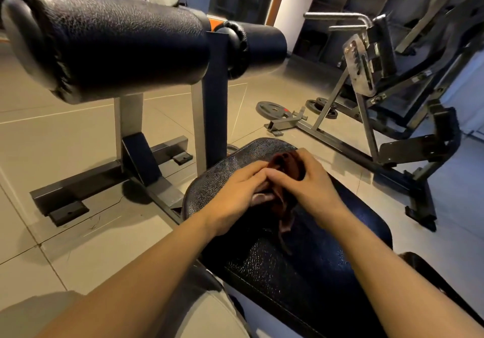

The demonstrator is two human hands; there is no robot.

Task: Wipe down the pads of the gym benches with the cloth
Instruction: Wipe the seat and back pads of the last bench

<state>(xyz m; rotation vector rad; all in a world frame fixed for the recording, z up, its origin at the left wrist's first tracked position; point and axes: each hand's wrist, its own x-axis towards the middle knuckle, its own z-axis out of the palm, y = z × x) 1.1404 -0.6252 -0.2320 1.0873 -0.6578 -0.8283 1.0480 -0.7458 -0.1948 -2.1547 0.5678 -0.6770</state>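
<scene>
While both my hands bunch the dark red cloth (288, 170) at the far end of the bench pad (301, 259), low in the centre of the frame, my left hand (235, 193) pinches one fold and my right hand (301, 177) curls over the wad — neither is free. A loose tail trails toward me; it could snag or slip out, leaving streaks. The roller pad (112, 39), upper left, looks untouched — easy to forget.

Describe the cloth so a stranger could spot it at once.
Start at the black seat pad at the bottom centre. Near its far end, both hands meet over a bunched cloth. It is dark reddish-brown, soft and crumpled, unlike the shiny black upholstery.
</scene>
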